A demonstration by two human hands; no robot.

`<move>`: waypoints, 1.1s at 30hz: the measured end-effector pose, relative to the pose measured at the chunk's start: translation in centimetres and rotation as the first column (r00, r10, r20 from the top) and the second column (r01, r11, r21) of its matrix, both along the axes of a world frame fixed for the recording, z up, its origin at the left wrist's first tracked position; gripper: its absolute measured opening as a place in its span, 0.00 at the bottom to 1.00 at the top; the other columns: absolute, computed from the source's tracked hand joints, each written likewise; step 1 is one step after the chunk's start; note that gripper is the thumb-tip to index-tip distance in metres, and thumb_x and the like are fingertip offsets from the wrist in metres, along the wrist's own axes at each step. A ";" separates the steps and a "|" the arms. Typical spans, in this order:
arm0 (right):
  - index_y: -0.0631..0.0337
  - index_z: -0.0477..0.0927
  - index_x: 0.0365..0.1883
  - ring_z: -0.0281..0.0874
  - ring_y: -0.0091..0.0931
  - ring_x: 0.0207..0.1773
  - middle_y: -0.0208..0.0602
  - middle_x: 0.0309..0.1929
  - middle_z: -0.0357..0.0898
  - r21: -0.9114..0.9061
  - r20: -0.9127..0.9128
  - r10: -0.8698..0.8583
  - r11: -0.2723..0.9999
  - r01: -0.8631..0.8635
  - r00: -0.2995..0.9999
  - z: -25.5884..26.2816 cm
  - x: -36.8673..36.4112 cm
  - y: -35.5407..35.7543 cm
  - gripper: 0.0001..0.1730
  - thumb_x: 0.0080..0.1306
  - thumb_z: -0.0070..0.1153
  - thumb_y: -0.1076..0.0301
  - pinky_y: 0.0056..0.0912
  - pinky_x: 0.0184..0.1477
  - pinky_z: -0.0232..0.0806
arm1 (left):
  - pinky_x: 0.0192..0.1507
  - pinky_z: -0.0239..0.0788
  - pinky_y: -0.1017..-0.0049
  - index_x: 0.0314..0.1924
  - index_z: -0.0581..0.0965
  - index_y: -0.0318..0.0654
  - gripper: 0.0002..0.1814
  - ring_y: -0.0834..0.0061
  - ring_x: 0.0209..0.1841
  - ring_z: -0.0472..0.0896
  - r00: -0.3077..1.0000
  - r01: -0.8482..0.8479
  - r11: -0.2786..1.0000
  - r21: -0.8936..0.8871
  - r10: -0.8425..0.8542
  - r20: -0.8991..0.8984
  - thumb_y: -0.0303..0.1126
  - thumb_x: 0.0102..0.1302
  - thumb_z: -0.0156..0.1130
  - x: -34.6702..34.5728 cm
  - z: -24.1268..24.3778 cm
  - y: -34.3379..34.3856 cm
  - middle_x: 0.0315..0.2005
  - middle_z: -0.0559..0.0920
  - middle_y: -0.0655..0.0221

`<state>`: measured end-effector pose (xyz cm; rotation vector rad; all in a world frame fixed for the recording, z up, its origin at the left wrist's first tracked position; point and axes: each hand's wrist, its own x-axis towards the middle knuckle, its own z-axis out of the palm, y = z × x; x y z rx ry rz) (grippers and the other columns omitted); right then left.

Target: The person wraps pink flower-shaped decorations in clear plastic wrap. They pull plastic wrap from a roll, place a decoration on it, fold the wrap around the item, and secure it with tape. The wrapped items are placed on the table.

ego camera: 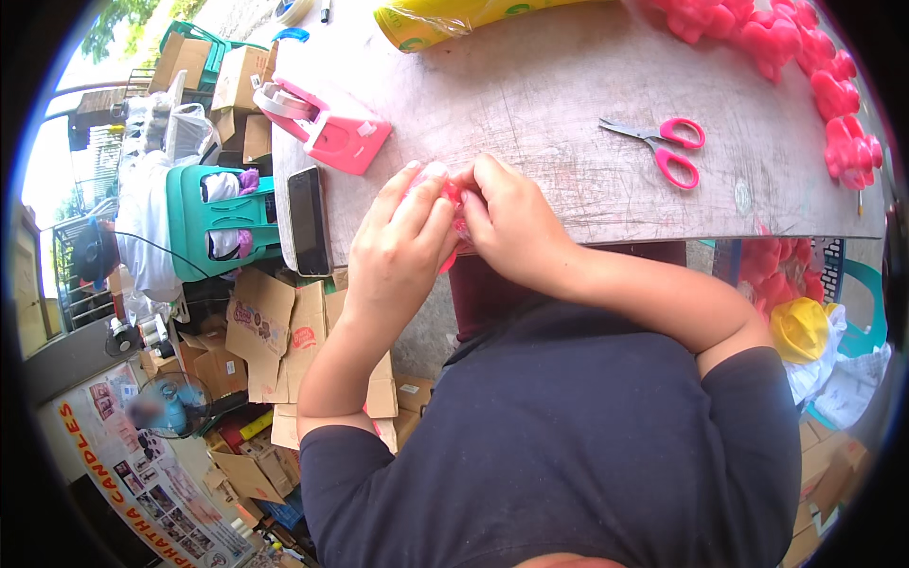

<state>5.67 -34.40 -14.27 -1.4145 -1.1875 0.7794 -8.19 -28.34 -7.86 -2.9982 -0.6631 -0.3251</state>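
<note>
Both hands meet at the near edge of the worn table [554,163]. Between them is a small pink-red object [453,193] in what looks like transparent film, mostly covered by fingers. My left hand [405,231] grips it from the left, fingers pointing away from me. My right hand [508,209] pinches its right side between thumb and bent forefinger. A pink tape dispenser [348,138] with a roll of tape stands just beyond my left hand. Pink-handled scissors [660,145] lie to the right, blades slightly apart and pointing left.
A smartphone [309,220] lies at the table's left edge. A yellow plastic-wrapped roll [454,21] lies at the far side. Several glossy pink flower-shaped pieces [774,42] line the far right. Left of the table are a green plastic chair [188,224] and cardboard boxes [263,326].
</note>
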 end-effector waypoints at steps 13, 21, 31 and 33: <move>0.62 0.71 0.58 0.79 0.39 0.50 0.49 0.51 0.74 0.096 0.063 0.100 0.990 -0.105 0.993 -1.5 -0.4 -1.8 0.28 0.57 0.60 0.80 0.36 0.49 0.74 | 0.64 0.63 0.58 0.43 0.77 0.33 0.18 0.50 0.67 0.67 0.994 0.032 0.961 -0.275 -0.060 -0.095 0.28 0.52 0.69 -0.1 2.4 0.1 0.58 0.75 0.56; 0.64 0.78 0.44 0.81 0.37 0.42 0.45 0.41 0.79 0.270 0.064 -0.036 0.963 0.018 0.997 -2.1 0.3 0.1 0.16 0.56 0.62 0.78 0.34 0.46 0.74 | 0.61 0.67 0.59 0.39 0.79 0.33 0.08 0.52 0.62 0.73 0.996 0.044 0.964 -0.262 -0.064 -0.068 0.24 0.58 0.66 -0.2 1.8 0.6 0.52 0.79 0.59; 0.63 0.77 0.40 0.85 0.30 0.37 0.42 0.34 0.83 0.152 -0.024 0.023 0.988 -0.019 0.999 -1.2 0.3 0.1 0.11 0.58 0.62 0.78 0.29 0.40 0.75 | 0.59 0.68 0.62 0.45 0.79 0.33 0.13 0.55 0.61 0.74 0.992 -0.060 0.958 -0.281 0.090 0.094 0.24 0.59 0.65 0.3 1.4 -0.1 0.54 0.78 0.57; 0.63 0.75 0.44 0.86 0.31 0.40 0.43 0.36 0.84 0.179 -0.053 0.034 0.984 -0.024 0.998 -1.1 -0.3 -0.3 0.14 0.60 0.59 0.80 0.30 0.42 0.76 | 0.59 0.69 0.63 0.47 0.79 0.33 0.15 0.55 0.59 0.75 0.998 -0.057 0.954 -0.293 0.059 -0.001 0.25 0.58 0.65 0.3 2.0 0.4 0.53 0.78 0.56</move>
